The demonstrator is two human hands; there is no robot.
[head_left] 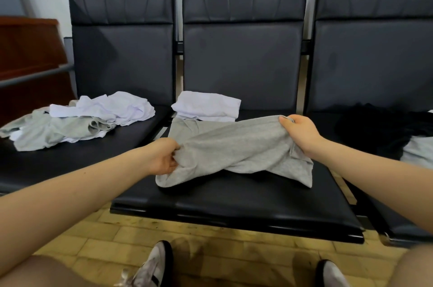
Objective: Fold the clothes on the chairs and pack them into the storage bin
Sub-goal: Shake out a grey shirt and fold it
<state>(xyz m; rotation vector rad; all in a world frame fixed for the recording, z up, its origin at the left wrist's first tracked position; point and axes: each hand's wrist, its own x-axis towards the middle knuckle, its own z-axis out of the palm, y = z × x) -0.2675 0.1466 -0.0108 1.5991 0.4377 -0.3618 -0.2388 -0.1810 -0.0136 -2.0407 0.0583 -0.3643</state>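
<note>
A grey garment (236, 148) is held by both hands over the seat of the middle chair (234, 204). Its left end is gripped by the left hand (164, 158), whose fingers are curled tightly into a bunched fold of the cloth. Its upper right edge is pinched by the right hand (302, 133), the thumb lying on top and the fingers tucked under the fabric. The garment is twisted between the two hands, and its lower folds rest on the black seat.

A folded white garment (207, 105) is seen at the back of the same seat, just behind the grey one and against the backrest. On the left chair (121, 52) a loose heap is spread out: crumpled white clothes (112, 106) on top, with grey clothes (46, 132) partly beneath them and reaching toward the seat's left edge. On the right chair (375, 52) a dark garment (379, 127) is piled, and a piece of light grey cloth (419, 153) lies beside it at the frame's edge.

No storage bin is shown in this view. Two shoes (154, 265) are visible on the yellowish tiled floor (105, 240) below the seats.
</note>
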